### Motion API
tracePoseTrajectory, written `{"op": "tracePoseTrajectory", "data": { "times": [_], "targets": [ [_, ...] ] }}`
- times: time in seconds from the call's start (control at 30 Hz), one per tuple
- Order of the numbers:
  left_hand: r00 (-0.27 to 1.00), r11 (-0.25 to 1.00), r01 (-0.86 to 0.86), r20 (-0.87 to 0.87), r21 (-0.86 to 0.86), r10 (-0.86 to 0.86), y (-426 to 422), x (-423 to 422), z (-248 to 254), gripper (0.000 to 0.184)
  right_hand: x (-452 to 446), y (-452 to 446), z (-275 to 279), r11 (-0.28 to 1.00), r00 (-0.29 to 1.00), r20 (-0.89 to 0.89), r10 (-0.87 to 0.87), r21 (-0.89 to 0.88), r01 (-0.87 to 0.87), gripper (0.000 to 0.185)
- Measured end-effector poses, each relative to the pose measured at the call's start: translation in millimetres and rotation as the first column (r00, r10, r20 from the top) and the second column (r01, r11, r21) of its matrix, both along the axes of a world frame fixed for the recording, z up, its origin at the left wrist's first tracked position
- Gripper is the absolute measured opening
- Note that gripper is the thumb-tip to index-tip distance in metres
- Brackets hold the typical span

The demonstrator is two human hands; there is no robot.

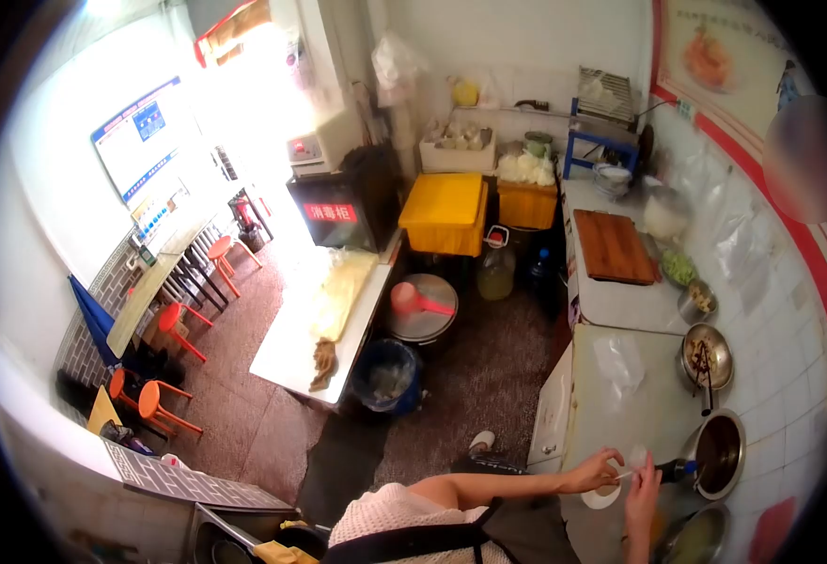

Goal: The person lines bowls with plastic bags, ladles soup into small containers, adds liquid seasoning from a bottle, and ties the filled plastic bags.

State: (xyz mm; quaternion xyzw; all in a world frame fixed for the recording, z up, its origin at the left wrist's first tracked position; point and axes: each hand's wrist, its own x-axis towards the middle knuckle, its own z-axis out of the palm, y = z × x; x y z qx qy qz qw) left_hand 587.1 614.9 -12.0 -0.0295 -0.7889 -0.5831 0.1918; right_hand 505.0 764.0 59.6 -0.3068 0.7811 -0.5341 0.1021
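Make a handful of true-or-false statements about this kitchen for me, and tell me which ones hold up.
1. The wooden cutting board lies on the counter. True.
2. The stools are blue. False: they are orange-red.
3. A pinkish-red dipper rests on a round lid. True.
4. The left hand and the right hand are far apart. False: they are close together.
5. The blue bin stands on top of the white table. False: it stands on the floor beside it.
6. The large lidded box is yellow. True.
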Motion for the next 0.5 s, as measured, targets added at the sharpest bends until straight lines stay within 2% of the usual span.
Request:
{"op": "tracePoseTrajectory", "data": {
  "times": [0.03, 0.07, 0.1, 0.13, 0.17, 0.2, 0.23, 0.3, 0.33, 0.37, 0.4, 0.43, 0.47, 0.5],
  "targets": [
    [1.0, 1.0, 0.005, -0.007, -0.008, -0.005, -2, -2, -5, 0.012, 3, 10, 4, 0.959, 0.97, -0.215, 0.115, 0.277, -0.053, 0.037],
    [0.998, 0.999, -0.04, -0.04, -0.01, 0.039, 0, -4, -11, 0.01, 3, 17, 7, 0.839, 0.884, -0.375, 0.28, 0.543, -0.035, 0.04],
    [0.994, 0.996, -0.085, -0.068, -0.006, 0.085, 2, 0, -5, 0.007, -1, 19, 5, 0.837, 0.883, -0.376, 0.28, 0.546, -0.034, 0.04],
    [0.994, 0.996, -0.088, -0.069, -0.002, 0.087, 2, 0, 2, 0.007, -9, 21, 1, 0.914, 0.974, 0.069, 0.215, 0.338, -0.225, 0.04],
    [0.993, 0.995, -0.09, -0.083, -0.031, 0.087, 1, 0, 10, 0.008, -14, 21, -3, 0.956, 0.832, 0.509, 0.22, 0.056, -0.287, 0.039],
    [0.992, 0.994, -0.092, -0.094, -0.06, 0.086, 1, 3, 18, 0.009, -10, 14, -4, 0.955, 0.829, 0.513, 0.221, 0.057, -0.29, 0.039],
    [0.992, 0.994, -0.096, -0.09, -0.06, 0.09, 0, 1, 10, 0.009, -6, 3, -3, 0.987, 0.936, 0.314, 0.158, -0.011, -0.163, 0.041],
    [0.998, 0.993, -0.065, 0.014, -0.098, 0.066, -6, -7, -3, 0.007, 5, -4, -2, 0.992, 0.993, 0.104, 0.06, -0.113, -0.048, 0.043],
    [0.997, 0.992, -0.052, 0.047, -0.112, 0.057, -8, -9, -3, 0.007, 11, 1, -4, 0.997, 0.988, -0.138, 0.069, 0.048, -0.063, 0.042],
    [0.996, 0.99, -0.09, -0.027, -0.108, 0.088, -11, -8, -4, 0.006, 15, 6, -8, 0.977, 0.923, -0.367, 0.113, 0.208, -0.037, 0.041],
    [0.988, 0.987, -0.13, -0.097, -0.099, 0.12, -13, -5, -2, 0.005, 19, 10, -20, 0.977, 0.923, -0.367, 0.116, 0.209, -0.039, 0.041],
    [0.988, 0.986, -0.133, -0.096, -0.096, 0.124, -14, -3, 7, 0.005, 26, 11, -36, 1.0, 0.983, 0.184, -0.002, -0.023, 0.006, 0.038],
    [0.967, 0.984, -0.178, -0.19, -0.025, 0.17, -16, -3, 16, 0.006, 30, 13, -48, 0.967, 0.724, 0.69, 0.006, -0.189, 0.172, 0.035],
    [0.935, 0.976, -0.215, -0.278, 0.048, 0.219, -17, -4, 28, 0.007, 37, 9, -45, 0.968, 0.723, 0.691, 0.005, -0.185, 0.17, 0.035]
  ]
}}
